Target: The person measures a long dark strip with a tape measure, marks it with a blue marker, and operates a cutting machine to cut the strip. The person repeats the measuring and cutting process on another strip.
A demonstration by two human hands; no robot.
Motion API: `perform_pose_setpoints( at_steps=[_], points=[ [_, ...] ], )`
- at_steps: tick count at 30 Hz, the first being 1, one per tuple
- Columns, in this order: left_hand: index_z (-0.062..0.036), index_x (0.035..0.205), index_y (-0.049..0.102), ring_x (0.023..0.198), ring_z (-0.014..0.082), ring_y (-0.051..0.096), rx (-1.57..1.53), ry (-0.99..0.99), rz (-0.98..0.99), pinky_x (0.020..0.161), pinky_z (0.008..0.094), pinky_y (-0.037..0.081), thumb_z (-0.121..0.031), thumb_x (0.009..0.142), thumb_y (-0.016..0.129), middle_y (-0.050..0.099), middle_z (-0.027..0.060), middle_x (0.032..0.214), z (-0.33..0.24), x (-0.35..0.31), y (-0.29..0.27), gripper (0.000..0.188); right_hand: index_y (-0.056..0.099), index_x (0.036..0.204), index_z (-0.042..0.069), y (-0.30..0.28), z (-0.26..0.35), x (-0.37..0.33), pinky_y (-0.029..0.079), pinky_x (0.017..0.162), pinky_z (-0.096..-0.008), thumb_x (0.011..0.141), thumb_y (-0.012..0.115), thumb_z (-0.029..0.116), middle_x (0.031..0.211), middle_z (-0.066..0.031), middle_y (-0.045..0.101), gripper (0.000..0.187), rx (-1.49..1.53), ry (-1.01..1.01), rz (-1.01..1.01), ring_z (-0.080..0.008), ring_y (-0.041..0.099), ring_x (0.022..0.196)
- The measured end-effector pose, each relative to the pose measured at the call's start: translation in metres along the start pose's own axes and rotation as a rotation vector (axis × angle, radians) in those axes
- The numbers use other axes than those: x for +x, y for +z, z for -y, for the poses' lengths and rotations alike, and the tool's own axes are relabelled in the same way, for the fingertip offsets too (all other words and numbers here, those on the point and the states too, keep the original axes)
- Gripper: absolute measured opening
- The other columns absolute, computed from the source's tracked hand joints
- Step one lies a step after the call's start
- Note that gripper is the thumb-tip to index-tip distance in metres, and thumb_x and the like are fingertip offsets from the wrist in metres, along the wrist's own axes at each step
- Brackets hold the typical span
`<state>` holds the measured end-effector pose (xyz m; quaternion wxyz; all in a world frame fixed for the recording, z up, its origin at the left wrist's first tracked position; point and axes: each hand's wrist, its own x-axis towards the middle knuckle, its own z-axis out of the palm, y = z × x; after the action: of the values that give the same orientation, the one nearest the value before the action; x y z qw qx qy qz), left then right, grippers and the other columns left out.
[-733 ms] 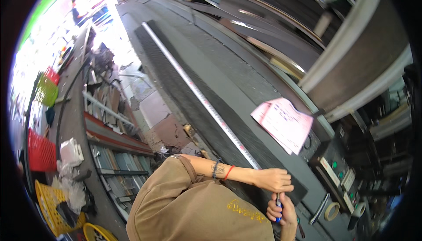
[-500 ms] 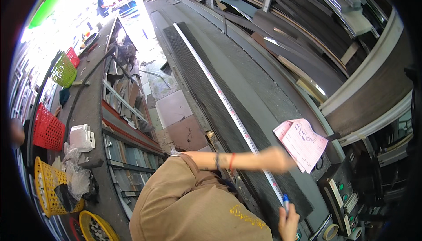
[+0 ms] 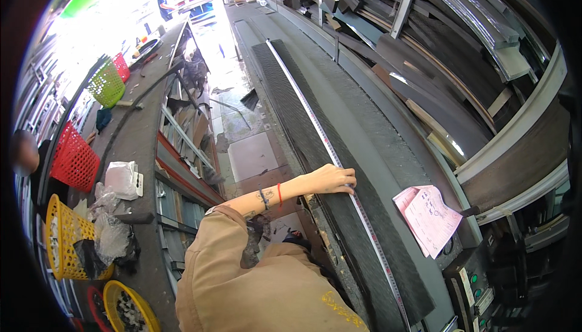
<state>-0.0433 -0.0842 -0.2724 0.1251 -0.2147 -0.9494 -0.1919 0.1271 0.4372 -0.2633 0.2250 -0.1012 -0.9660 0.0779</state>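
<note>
My left hand [image 3: 332,179] reaches across from the left, its fingers closed over the white blade of a tape measure [image 3: 315,123]. The blade lies stretched lengthwise along a long dark ribbed strip [image 3: 388,241], running from the strip's far end down past the lower edge of the picture. My fingertips press the blade about midway along the strip. Red and dark bands circle my left wrist. My right hand is out of view, and so is the tape's case.
The strip rests on a long grey bench [image 3: 357,144]. Folded pink papers [image 3: 429,220] lie right of it, near a control box with green buttons [image 3: 474,278]. Profiles [image 3: 418,83] crowd the right rack. Plastic baskets [image 3: 74,157] line the left bench. A person [image 3: 164,2] stands far off.
My left hand has drawn back from over the strip's right side and settled on the tape blade. My right hand, earlier at the tape's near end with a blue-and-white marker-like item, has left view.
</note>
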Motion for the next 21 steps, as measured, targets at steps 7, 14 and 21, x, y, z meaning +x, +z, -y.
perform_pose_setpoints(
  at_steps=[7,14,21],
  points=[
    [-0.0072,0.085,0.055,0.077,0.0248,0.061,-0.114,-0.004,-0.048,0.065,0.0364,0.048,-0.034,0.089,0.058,0.057,0.0069,0.081,0.007,0.011,0.007,0.027,0.053,0.116,-0.004,0.002,-0.024,-0.022,0.047,0.081,-0.0431,0.068,0.085,0.032,0.1,-0.0228,0.057,0.069,-0.059,0.055,-0.163,-0.0361,0.056,0.088],
    [-0.005,0.084,0.055,0.073,0.0284,0.062,-0.183,-0.059,0.017,0.062,0.0378,0.048,-0.033,0.087,0.062,0.061,0.0091,0.077,0.008,0.017,-0.001,0.029,0.041,0.127,-0.008,0.011,-0.034,-0.032,0.037,0.102,-0.0479,0.059,0.091,0.026,0.121,-0.0271,0.048,0.091,0.416,0.22,0.035,-0.0407,0.047,0.112],
    [-0.0055,0.084,0.055,0.072,0.0282,0.061,-0.159,-0.084,0.069,0.061,0.0386,0.047,-0.033,0.087,0.062,0.057,0.0078,0.083,0.01,0.016,-0.001,0.029,0.022,0.143,-0.008,0.013,-0.027,-0.018,0.032,0.108,-0.0461,0.064,0.088,0.022,0.141,-0.0283,0.035,0.107,0.51,0.085,-0.038,-0.0369,0.039,0.128]
  ],
)
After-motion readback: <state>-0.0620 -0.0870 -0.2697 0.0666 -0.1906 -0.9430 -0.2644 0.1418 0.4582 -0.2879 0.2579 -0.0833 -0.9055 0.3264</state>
